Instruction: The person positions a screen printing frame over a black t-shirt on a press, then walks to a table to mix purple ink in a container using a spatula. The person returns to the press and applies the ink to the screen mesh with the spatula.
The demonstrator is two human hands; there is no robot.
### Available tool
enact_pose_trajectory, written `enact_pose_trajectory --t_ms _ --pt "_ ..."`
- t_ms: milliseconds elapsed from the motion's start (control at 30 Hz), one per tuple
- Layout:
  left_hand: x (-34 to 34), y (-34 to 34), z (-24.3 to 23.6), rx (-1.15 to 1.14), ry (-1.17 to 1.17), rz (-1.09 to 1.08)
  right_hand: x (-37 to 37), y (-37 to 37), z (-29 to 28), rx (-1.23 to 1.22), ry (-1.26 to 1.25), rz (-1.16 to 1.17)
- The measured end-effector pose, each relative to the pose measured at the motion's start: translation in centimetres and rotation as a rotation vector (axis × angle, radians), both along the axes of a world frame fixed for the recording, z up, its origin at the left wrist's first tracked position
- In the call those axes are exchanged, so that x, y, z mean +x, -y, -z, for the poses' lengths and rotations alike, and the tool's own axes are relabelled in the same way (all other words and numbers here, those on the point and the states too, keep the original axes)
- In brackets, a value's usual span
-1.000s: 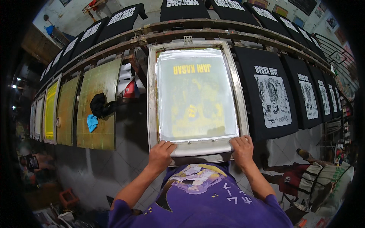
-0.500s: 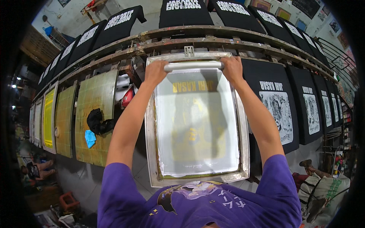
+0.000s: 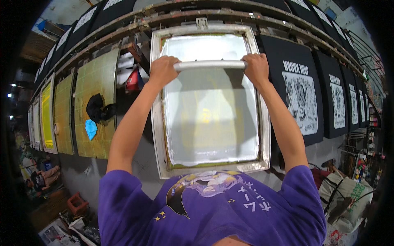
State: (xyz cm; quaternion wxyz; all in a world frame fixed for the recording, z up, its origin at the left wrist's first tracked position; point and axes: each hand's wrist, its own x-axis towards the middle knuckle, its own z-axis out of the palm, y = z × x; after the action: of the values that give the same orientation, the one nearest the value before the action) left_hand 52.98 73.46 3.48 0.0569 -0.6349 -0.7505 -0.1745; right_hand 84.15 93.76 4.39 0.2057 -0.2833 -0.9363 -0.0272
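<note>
A long light-grey squeegee (image 3: 209, 64) lies crosswise over the upper part of a framed printing screen (image 3: 264, 123). My left hand (image 3: 164, 70) is wrapped round its left end, and my right hand (image 3: 256, 69) grips the right end. White ink (image 3: 205, 44) covers the mesh beyond the squeegee. On the near side the mesh (image 3: 205, 131) has a thin whitish film, with faint yellowish artwork showing through. The screen's pale metal frame reaches close to my purple shirt. A metal hinge clamp (image 3: 201, 23) sits at its far edge. What lies under the screen is hidden.
Wooden rails (image 3: 172, 16) run behind the screen. Black printed shirts (image 3: 301, 90) stand in a row at right. At left are bare greenish boards (image 3: 96, 131), one bearing a black cloth (image 3: 96, 107) and a blue rag (image 3: 91, 129). A white sack (image 3: 347, 201) rests on the floor at lower right.
Both hands have drawn the squeegee from the screen's far edge toward me. White ink now shows behind it, and the yellow lettering near the top is no longer visible. The view has tilted downward.
</note>
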Motion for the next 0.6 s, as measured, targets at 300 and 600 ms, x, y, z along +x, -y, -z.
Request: enact_pose_trajectory --t_ms 300,600 --pt "19.3 28.0 0.9 -0.010 0.196 -0.004 18.9 27.0 0.3 -0.101 0.026 0.009" --pt "20.5 28.2 -2.4 -0.031 0.260 0.015 19.4 28.3 -2.6 -0.144 0.124 -0.011"
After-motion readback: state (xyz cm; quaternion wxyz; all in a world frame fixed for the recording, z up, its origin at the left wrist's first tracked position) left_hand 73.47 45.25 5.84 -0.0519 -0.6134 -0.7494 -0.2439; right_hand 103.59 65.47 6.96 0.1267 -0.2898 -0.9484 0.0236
